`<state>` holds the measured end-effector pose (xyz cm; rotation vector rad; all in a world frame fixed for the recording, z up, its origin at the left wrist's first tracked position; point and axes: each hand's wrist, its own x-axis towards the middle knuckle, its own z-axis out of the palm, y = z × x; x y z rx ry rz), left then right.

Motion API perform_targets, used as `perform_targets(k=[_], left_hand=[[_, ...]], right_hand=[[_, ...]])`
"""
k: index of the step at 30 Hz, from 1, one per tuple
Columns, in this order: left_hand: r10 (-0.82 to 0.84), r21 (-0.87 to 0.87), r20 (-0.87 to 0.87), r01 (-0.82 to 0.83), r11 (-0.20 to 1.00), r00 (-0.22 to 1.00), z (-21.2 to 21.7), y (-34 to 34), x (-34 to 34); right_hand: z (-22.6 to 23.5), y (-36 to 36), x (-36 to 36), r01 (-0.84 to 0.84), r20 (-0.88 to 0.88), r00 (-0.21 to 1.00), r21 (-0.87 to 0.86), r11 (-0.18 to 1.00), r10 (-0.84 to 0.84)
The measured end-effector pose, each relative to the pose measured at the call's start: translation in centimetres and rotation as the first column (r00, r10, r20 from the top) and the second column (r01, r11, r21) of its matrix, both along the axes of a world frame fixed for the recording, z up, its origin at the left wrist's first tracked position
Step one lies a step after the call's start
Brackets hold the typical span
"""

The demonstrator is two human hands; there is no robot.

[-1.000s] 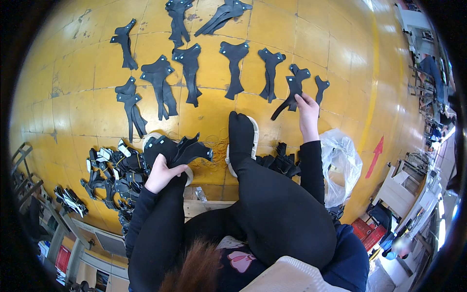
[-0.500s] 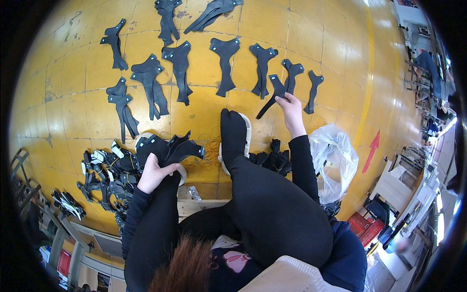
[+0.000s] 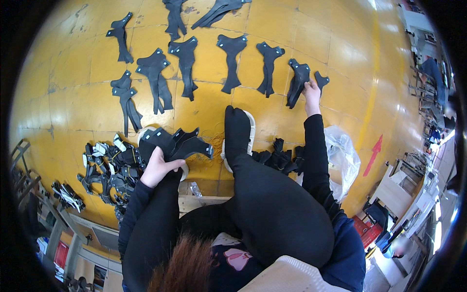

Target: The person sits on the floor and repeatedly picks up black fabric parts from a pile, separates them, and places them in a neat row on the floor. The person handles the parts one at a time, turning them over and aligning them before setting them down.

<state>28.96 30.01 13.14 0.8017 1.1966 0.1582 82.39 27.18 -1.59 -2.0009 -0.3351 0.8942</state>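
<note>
Fanned out over my left shoe is a bunch of black Y-shaped cut pieces [image 3: 187,145] with small pale tags. My left hand [image 3: 158,168] grips the bunch at its near end, thumb on top. Out to the right, my right hand [image 3: 312,96] pinches the edge of a black cut piece [image 3: 297,83], which lies over a small stack on the floor. Just right of those fingers is another black piece [image 3: 321,80], partly hidden by the hand. Similar stacks, such as one black stack [image 3: 267,68], lie in rows ahead on the yellow floor.
Tied black bundles with white tags [image 3: 114,168] are heaped at my left. More dark bundles [image 3: 277,158] lie right of my foot. A clear plastic bag [image 3: 340,155] stands beside my right arm. Loose yellow bands [image 3: 202,162] are scattered between my feet. Work furniture [image 3: 401,177] lines the right side.
My right hand has moved right and slightly up, carrying its black piece onto the small stack there. My left hand still holds the bunch. The view has shifted slightly.
</note>
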Motion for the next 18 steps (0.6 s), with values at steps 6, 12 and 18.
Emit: perform_targets(k=[6, 12, 18], left_hand=[[-0.005, -0.053, 0.109, 0.010, 0.999, 0.994, 0.6, 1.0, 1.4], [-0.001, -0.010, 0.206, 0.003, 1.000, 0.979, 0.1, 1.1, 1.7], [-0.129, 0.022, 0.147, 0.127, 0.992, 0.981, -0.9, 1.2, 1.5]], right_hand=[[1.6, 3.1, -3.8, -0.143, 0.210, 0.965, -0.083, 0.986, 0.158], [7.3, 7.0, -17.3, -0.598, 0.165, 0.801, 0.171, 0.783, 0.576], [12.5, 8.7, -27.0, -0.843, -0.080, 0.419, 0.335, 0.420, 0.904]])
